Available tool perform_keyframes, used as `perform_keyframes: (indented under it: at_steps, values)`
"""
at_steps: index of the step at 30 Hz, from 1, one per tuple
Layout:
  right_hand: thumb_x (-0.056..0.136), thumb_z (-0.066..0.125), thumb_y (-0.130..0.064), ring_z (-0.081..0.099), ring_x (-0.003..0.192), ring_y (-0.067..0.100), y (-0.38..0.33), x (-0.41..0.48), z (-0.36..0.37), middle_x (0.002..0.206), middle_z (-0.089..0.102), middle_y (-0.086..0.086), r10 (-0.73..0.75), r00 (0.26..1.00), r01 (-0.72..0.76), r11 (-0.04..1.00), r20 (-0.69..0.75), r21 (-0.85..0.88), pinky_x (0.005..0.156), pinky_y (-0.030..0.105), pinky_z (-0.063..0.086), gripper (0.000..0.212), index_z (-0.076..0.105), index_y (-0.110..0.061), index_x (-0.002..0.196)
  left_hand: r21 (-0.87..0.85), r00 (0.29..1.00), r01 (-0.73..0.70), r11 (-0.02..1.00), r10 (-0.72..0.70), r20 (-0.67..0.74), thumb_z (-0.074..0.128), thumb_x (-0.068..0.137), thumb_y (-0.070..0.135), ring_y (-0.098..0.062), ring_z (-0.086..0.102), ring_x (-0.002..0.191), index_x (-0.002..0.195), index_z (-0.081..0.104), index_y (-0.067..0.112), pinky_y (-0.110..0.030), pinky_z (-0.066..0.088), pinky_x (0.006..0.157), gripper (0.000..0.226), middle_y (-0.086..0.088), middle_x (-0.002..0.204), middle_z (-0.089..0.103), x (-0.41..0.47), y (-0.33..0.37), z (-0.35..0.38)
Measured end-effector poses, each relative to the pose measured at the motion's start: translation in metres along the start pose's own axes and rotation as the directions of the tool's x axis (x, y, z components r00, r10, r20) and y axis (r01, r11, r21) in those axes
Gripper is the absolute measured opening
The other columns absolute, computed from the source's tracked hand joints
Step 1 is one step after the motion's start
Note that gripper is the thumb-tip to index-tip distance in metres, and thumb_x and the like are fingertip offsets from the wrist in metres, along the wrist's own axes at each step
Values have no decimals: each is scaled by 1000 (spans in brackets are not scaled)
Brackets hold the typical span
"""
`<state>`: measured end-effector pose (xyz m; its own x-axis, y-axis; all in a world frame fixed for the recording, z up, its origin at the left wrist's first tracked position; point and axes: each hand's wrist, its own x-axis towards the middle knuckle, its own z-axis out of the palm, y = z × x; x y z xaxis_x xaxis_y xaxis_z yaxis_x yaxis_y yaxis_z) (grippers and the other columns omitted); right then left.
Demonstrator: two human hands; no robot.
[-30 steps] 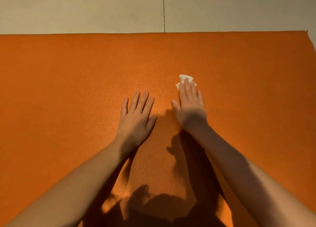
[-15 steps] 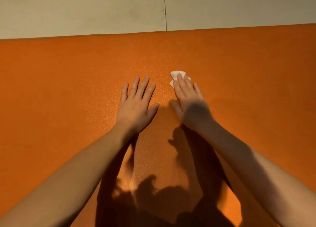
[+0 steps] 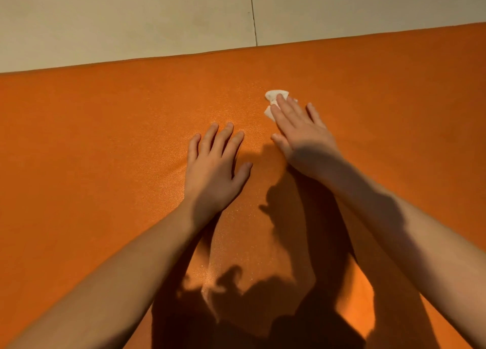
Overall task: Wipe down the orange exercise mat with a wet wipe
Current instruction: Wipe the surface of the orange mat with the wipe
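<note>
The orange exercise mat [image 3: 105,151] fills most of the view, its far edge running across the top. My right hand [image 3: 302,133] lies flat on the mat with straight fingers, pressing a crumpled white wet wipe [image 3: 273,99] under its fingertips; only the wipe's far and left parts show. My left hand [image 3: 213,167] rests flat on the mat beside it, fingers spread, holding nothing.
Beyond the mat's far edge lies pale tiled floor [image 3: 131,20] with a grout line [image 3: 253,12]. Shadows of my arms and head fall on the near part of the mat.
My right hand has slid the wipe a little forward and to the right, with its fingers now angled leftward. The view has tilted. The left hand stays flat in place.
</note>
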<state>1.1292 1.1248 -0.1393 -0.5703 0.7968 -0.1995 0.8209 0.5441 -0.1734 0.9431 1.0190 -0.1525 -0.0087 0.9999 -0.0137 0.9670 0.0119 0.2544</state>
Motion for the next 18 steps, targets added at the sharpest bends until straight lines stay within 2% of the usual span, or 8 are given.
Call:
perform_keyframes:
  at_steps: [2, 5, 6, 8, 11, 14, 16, 18]
  values:
    - [104, 28, -39, -3, 151, 16, 9, 13, -7, 164, -2, 1, 78, 997, -78, 997, -4, -19, 120, 39, -8, 60, 8, -16, 157, 6, 1000, -1, 1000, 1, 5, 37, 95, 54, -29, 23, 147, 147, 41, 20, -49, 13, 117, 62, -4, 155, 36, 0, 1, 0]
    - [105, 24, -41, -8, 151, 19, -4, 35, -9, 164, -7, 3, 213, 977, -213, 976, -2, 52, 120, 39, -8, 61, 3, -15, 157, 3, 1000, -5, 1000, 5, 20, 35, 96, 54, -28, 17, 149, 149, 37, 21, -50, 10, 119, 63, -3, 158, 31, -1, 1, -1]
    - [105, 24, -42, -10, 150, 19, -10, 39, -9, 164, -8, 3, 202, 979, -202, 977, 7, 71, 120, 39, -8, 62, 2, -15, 156, -1, 1000, -6, 1000, 6, 20, 35, 96, 54, -28, 16, 149, 149, 37, 21, -50, 10, 120, 63, -3, 159, 30, 0, 0, -1]
    - [104, 26, -42, -9, 150, 18, -14, 40, -10, 164, -8, 2, 80, 996, -81, 994, 27, 66, 121, 38, -8, 63, 3, -15, 157, 0, 1000, -9, 1000, 9, 15, 35, 96, 54, -27, 15, 150, 148, 38, 20, -51, 10, 120, 62, -4, 159, 29, 0, 0, 0]
    - [105, 25, -42, -4, 151, 16, 8, 44, -20, 164, -4, 1, -54, 997, 57, 997, 46, -52, 121, 39, -7, 61, 5, -17, 157, 16, 1000, -12, 1000, 12, 18, 36, 97, 53, -27, 15, 150, 148, 38, 20, -51, 9, 120, 62, -4, 159, 29, -1, 0, 1]
    - [105, 20, -43, -3, 151, 19, 27, 66, -32, 164, -4, 3, 108, 993, -104, 990, 45, -90, 121, 42, -6, 60, 3, -16, 157, 29, 999, -15, 999, 14, 45, 34, 98, 53, -28, 13, 150, 150, 36, 19, -52, 9, 120, 62, -5, 160, 27, -1, 1, 0]
    - [105, 18, -44, -5, 151, 21, 19, 82, -36, 164, -5, 5, 252, 966, -250, 967, 50, -39, 121, 43, -6, 61, 3, -14, 156, 38, 998, -18, 999, 16, 56, 33, 98, 53, -29, 12, 150, 150, 35, 18, -53, 9, 120, 63, -6, 160, 27, 0, 2, -1]
    - [105, 19, -47, -8, 151, 23, 3, 86, -36, 164, -8, 7, 287, 955, -290, 956, 76, 35, 122, 42, -5, 65, 1, -12, 156, 40, 998, -23, 999, 20, 67, 32, 97, 51, -31, 13, 150, 150, 36, 16, -55, 10, 119, 63, -8, 159, 28, 0, 3, -2]
